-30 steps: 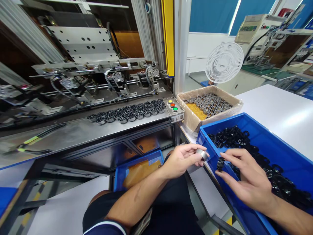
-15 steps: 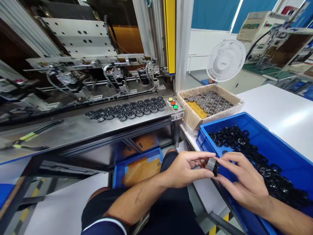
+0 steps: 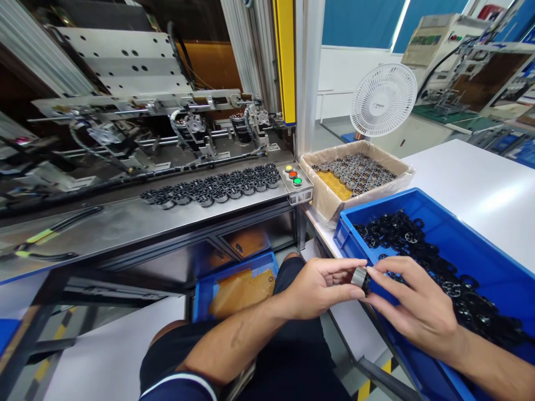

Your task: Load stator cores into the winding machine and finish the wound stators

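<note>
Between my two hands is a small round part, a grey metal ring with a black piece [image 3: 360, 278] on its right side. My left hand [image 3: 324, 287] has thumb and fingers closed on the grey ring. The thumb and fingers of my right hand [image 3: 412, 306] pinch the black side of the same part. Both hands are over the near left edge of a blue bin [image 3: 378, 201], which holds a heap of loose black plastic parts [image 3: 434, 262]. Fingers hide some of the held part.
Rows of grey-and-black round parts [image 3: 217, 186] stand on the metal ledge beside a button box [image 3: 297, 181]. A lined carton [image 3: 321, 209] holds grey rings. Pliers [image 3: 50, 231] lie at left. A white fan [image 3: 383, 100] is behind. Machine fixtures [image 3: 192, 131] fill the back.
Both hands still hold the round part, which has turned slightly between the fingers. The view has shifted a little.
</note>
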Demonstrator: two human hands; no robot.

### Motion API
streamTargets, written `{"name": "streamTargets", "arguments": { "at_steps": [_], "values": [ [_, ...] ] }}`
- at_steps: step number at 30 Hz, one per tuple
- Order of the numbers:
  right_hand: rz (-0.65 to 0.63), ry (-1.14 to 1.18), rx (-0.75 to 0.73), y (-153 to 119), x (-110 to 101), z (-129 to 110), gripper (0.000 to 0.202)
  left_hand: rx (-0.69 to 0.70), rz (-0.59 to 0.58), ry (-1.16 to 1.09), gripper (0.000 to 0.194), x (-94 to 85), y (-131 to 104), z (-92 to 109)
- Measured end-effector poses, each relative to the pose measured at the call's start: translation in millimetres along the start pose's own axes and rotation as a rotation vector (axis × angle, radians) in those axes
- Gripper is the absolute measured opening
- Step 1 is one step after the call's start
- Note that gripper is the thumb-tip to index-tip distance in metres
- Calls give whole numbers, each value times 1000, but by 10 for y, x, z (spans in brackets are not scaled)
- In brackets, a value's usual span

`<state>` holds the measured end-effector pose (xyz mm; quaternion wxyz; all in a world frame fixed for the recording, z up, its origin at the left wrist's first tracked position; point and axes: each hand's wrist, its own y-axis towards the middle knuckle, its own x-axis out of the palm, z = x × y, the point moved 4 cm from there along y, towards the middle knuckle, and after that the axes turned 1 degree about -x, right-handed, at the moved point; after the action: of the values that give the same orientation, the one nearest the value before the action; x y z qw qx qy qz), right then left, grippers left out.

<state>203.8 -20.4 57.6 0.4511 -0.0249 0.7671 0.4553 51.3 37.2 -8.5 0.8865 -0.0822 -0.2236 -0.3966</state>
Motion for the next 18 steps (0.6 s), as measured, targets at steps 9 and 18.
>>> {"name": "streamTargets", "arguments": {
  "at_steps": [9,18],
  "values": [
    [-44,145,178,42,31,119,46,123,-26,135,49,154,-61,39],
    [0,-1,694,-207,-112,1187,30,247,98,582,36,-63,15,206]
  ]
}}
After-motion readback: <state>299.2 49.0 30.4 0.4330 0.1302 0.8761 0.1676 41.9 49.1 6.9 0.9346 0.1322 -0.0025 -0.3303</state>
